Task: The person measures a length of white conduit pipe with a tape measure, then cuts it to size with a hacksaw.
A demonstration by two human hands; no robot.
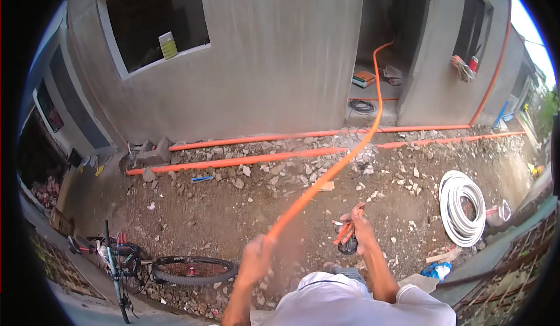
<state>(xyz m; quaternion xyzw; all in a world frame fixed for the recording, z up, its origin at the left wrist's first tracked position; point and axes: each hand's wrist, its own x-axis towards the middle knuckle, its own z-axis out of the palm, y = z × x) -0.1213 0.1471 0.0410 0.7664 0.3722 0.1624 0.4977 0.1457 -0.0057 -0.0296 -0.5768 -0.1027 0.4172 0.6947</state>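
Observation:
My left hand (255,260) is closed around the near end of a long orange flexible pipe (326,177). From there the pipe rises and curves away over the ground, through the doorway and into the dark room. Lower right of the pipe, my right hand (364,232) grips an orange-handled tool (345,232); its exact kind is hard to make out. Two straight orange pipes lie along the foot of the wall, the upper one (262,139) closer to it and the lower one (233,162) among rubble.
A coil of white pipe (446,209) lies on the dirt at right. A bicycle (192,270) rests on its side at lower left. Concrete lumps (153,152) sit by the wall. In the doorway are a black cable coil (361,107) and a box (363,79).

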